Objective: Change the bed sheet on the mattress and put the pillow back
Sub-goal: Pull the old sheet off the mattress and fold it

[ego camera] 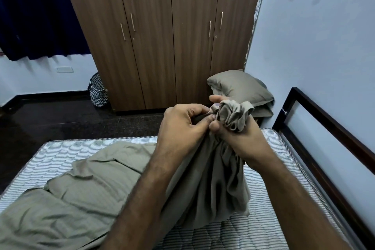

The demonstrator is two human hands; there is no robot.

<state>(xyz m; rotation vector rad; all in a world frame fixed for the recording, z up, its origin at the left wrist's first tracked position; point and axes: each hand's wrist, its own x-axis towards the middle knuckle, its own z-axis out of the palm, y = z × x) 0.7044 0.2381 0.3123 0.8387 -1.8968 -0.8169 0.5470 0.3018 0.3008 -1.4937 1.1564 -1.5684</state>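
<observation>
An olive-grey bed sheet (85, 184) lies crumpled across the striped bare mattress (261, 205). One bunched end of the sheet is lifted above the mattress. My right hand (241, 140) grips that gathered bunch, its ruffled edge sticking out above the fist. My left hand (182, 126) pinches a fold of the same sheet right beside it, and the two hands touch. A pillow (241, 87) in a matching olive-grey case rests on a folded stack beyond the far edge of the mattress, by the wall.
A wooden wardrobe (162, 36) with several doors stands behind the bed. The dark headboard frame (324, 119) runs along the right wall. A patterned basket (98, 91) sits on the dark floor at the left, under a dark curtain (36, 10).
</observation>
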